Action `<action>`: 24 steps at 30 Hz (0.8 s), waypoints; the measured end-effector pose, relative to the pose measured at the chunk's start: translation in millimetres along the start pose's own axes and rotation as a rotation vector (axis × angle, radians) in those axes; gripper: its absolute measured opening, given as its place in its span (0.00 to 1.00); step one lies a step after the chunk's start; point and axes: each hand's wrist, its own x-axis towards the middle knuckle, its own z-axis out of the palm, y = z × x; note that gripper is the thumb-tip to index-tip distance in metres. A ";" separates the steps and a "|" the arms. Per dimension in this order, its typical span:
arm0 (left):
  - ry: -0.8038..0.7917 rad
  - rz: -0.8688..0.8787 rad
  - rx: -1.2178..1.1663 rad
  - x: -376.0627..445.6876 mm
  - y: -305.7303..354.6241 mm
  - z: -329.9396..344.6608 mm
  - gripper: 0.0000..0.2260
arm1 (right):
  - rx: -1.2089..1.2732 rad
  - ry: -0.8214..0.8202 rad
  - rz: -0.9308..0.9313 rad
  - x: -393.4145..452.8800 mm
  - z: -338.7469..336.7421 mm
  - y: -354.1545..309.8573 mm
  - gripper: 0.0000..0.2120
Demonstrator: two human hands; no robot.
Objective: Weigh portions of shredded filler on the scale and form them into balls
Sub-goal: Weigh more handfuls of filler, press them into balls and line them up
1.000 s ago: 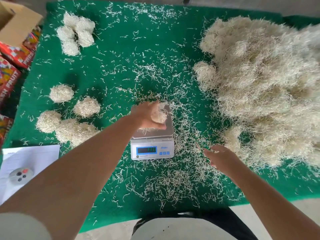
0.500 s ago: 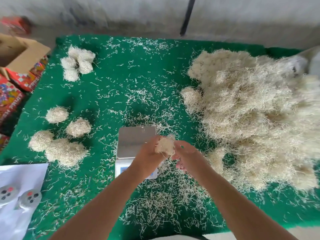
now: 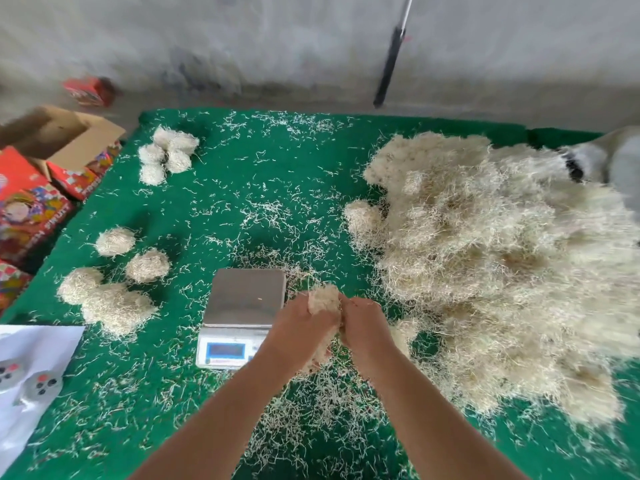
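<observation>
Two bare forearms reach in from the bottom edge and meet just right of the silver-topped digital scale (image 3: 242, 315). The left hand (image 3: 303, 325) and the right hand (image 3: 362, 323) are cupped against each other, fingers curled round a pale, straw-coloured clump of shredded filler (image 3: 323, 301) that pokes up between them; a few strands hang beneath the left palm. The clump is held above the green felt table cover (image 3: 242, 202), just beside the scale's right edge. The scale's steel platform is bare, and its blue-framed display is too blurred to read.

At the near left corner lies a white sheet of paper (image 3: 34, 344) with two grey round gadgets with coloured buttons (image 3: 43, 384) on it. Beyond it, left of the scale, sits a loose group of finished filler balls (image 3: 114, 291), some touching. To the right, a large heap of loose shredded filler (image 3: 502, 271) covers much of the table. Stray shreds litter the cover everywhere. At the far left of the table is a tighter cluster of smaller filler balls (image 3: 168, 154). Off the left edge stand colourful printed cartons (image 3: 27, 213) and an open brown cardboard box (image 3: 62, 136); behind is a grey wall
</observation>
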 end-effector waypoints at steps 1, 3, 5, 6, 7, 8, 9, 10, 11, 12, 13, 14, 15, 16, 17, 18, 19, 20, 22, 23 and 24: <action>0.009 -0.001 0.035 1.9 3.9 7.2 0.08 | 0.189 -0.014 0.092 0.1 -6.7 0.1 0.10; 0.009 -0.007 0.048 4.2 13.3 22.2 0.08 | 0.560 -0.044 0.257 2.0 -21.9 1.2 0.10; 0.034 -0.003 0.083 5.9 21.5 34.6 0.08 | 0.814 -0.066 0.367 4.2 -35.3 6.7 0.10; 0.052 -0.005 0.099 5.9 25.1 40.5 0.08 | 0.893 -0.061 0.383 5.9 -41.8 11.0 0.10; 0.066 -0.011 0.100 5.4 27.7 46.6 0.08 | 0.945 -0.063 0.397 8.1 -46.9 14.8 0.10; 0.070 -0.023 0.084 4.2 29.8 53.3 0.07 | 0.992 -0.055 0.402 12.5 -52.4 19.2 0.09; 0.068 -0.036 0.063 2.9 30.3 60.3 0.06 | 1.070 -0.068 0.418 14.5 -57.7 21.2 0.09; 0.066 -0.041 0.063 0.6 29.6 66.5 0.05 | 1.107 -0.062 0.421 20.2 -65.0 27.5 0.08; 0.073 -0.028 0.085 -2.5 27.5 69.7 0.05 | 1.141 -0.036 0.422 25.7 -75.2 32.4 0.08; 0.090 -0.004 0.113 -7.4 24.6 69.6 0.05 | 1.097 0.006 0.422 31.1 -89.5 40.8 0.09; 0.124 0.020 0.125 -12.4 20.3 64.9 0.05 | 0.994 0.073 0.366 37.6 -108.5 53.1 0.12; 0.172 0.028 0.122 -19.0 14.2 54.9 0.05 | 0.850 0.117 0.284 44.9 -128.2 65.1 0.13; 0.232 0.017 0.125 -25.7 8.5 41.3 0.05 | 0.775 0.172 0.253 52.3 -148.5 76.7 0.13; 0.286 -0.006 0.141 -33.7 2.7 24.6 0.06 | 0.788 0.226 0.301 59.7 -167.3 86.3 0.13; 0.338 -0.023 0.160 -40.8 -1.4 7.8 0.06 | 0.861 0.290 0.356 65.0 -183.6 95.1 0.12; 0.388 -0.030 0.183 -47.5 -4.5 -7.4 0.06 | 0.861 0.356 0.419 67.6 -194.8 101.8 0.11; 0.439 -0.027 0.207 -52.7 -6.8 -20.0 0.06 | 0.832 0.397 0.461 70.5 -201.3 106.7 0.10; 0.485 -0.034 0.225 -57.7 -7.9 -27.7 0.06 | 0.775 0.398 0.449 73.8 -203.9 109.9 0.10; 0.538 -0.070 0.177 -58.6 -6.7 -34.0 0.06 | 0.564 0.291 0.417 76.8 -199.3 112.3 0.15; 0.511 -0.067 0.186 -59.2 -4.7 -35.2 0.06 | 0.424 0.212 0.442 75.8 -194.1 111.9 0.18; 0.467 -0.057 0.209 -60.1 -1.6 -34.2 0.07 | 0.283 0.150 0.470 72.2 -188.2 108.0 0.21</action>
